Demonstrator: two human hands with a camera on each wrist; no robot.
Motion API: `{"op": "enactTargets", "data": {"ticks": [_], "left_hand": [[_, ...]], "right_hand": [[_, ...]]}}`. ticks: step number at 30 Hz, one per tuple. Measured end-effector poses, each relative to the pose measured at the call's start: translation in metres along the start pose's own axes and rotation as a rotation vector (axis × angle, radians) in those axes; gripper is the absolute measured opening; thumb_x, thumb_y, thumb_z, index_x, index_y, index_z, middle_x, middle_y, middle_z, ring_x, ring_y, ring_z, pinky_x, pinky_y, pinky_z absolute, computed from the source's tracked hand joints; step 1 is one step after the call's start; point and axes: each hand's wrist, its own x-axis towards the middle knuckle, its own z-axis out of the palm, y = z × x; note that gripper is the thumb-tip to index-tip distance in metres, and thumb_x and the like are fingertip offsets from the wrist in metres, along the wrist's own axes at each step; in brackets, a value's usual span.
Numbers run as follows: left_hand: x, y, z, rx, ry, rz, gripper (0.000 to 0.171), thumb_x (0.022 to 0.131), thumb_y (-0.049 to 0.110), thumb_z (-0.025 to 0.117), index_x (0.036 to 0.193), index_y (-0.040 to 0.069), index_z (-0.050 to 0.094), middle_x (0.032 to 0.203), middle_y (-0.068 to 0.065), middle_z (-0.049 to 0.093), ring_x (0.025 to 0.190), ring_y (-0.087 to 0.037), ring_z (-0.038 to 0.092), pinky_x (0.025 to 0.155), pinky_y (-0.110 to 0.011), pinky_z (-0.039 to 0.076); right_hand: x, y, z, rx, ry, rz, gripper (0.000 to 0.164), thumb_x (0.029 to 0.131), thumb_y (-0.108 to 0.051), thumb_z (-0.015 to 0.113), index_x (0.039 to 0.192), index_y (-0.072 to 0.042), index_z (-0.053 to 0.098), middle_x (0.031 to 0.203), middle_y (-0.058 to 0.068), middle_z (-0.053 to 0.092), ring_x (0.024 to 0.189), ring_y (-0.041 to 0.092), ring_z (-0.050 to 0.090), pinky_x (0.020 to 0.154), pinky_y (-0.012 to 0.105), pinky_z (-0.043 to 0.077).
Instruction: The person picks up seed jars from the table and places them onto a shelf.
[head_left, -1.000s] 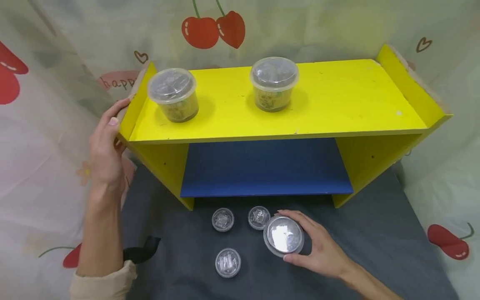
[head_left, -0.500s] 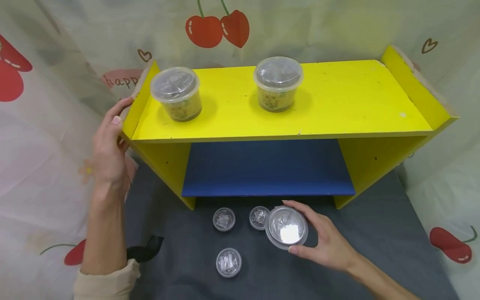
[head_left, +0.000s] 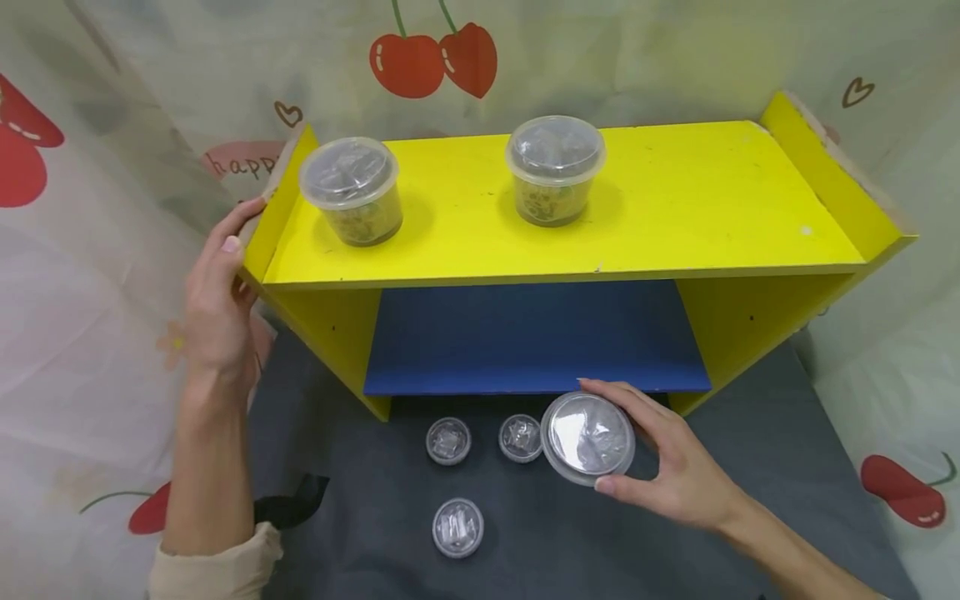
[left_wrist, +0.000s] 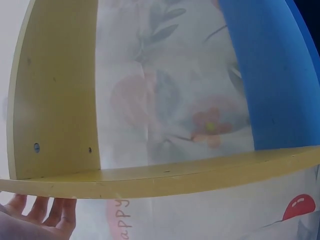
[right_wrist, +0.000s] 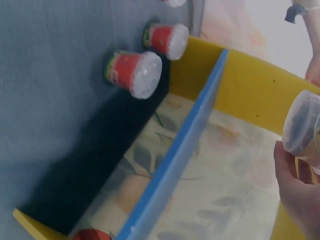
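Note:
My right hand [head_left: 675,467] grips a clear lidded plastic cup [head_left: 588,437] by its side, just in front of the blue shelf board [head_left: 525,333]. In the right wrist view the same cup [right_wrist: 302,125] sits between thumb and fingers. Against the outer side of the yellow shelf unit's left panel [head_left: 285,200] rests my left hand [head_left: 217,308]. The left wrist view shows those fingers [left_wrist: 65,215] touching that panel from outside. Two larger lidded cups, a left one [head_left: 352,192] and a middle one [head_left: 555,171], stand on the yellow top board [head_left: 690,200].
Three small lidded cups stand on the dark cloth [head_left: 360,517]: one at left [head_left: 448,441], one at right [head_left: 520,437], one nearer [head_left: 458,528]. Two show red labels in the right wrist view. A cherry-print curtain [head_left: 637,58] hangs behind and at the sides.
My right hand has lifted the lidded cup up and to the right, toward the blue board's front edge. The left hand stays against the panel, and the other cups have not moved.

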Motion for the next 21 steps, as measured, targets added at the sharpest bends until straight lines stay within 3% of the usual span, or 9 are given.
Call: {"op": "enactTargets", "data": {"ticks": [7,14,21], "left_hand": [[-0.001,0.001,0.0,-0.002,0.011,-0.003,0.042,0.104,0.025,0.037,0.138,0.014,0.058,0.13,-0.008,0.05,0.114,-0.024,0.048,0.093,-0.027,0.039],[-0.002,0.001,0.001,0.026,0.005,-0.002,0.041,0.105,0.026,0.037,0.139,0.015,0.057,0.142,-0.007,0.046,0.119,-0.024,0.046,0.097,-0.028,0.038],[-0.002,0.001,0.002,0.0,0.012,-0.002,0.041,0.104,0.024,0.037,0.138,0.014,0.058,0.124,-0.008,0.052,0.115,-0.024,0.048,0.094,-0.027,0.039]], "right_hand": [[0.009,-0.016,-0.015,-0.031,-0.001,0.016,0.089,0.07,0.007,0.08,0.149,-0.001,0.04,0.138,0.012,0.052,0.12,0.019,0.053,0.099,0.023,0.046],[0.018,-0.023,-0.028,-0.001,0.017,-0.082,0.088,0.067,0.012,0.077,0.146,0.01,0.037,0.143,0.02,0.049,0.123,0.02,0.054,0.098,0.023,0.046],[0.027,-0.032,-0.037,-0.022,0.009,-0.14,0.082,0.07,0.006,0.076,0.143,0.012,0.039,0.141,0.019,0.051,0.116,0.019,0.058,0.089,0.022,0.051]]}}
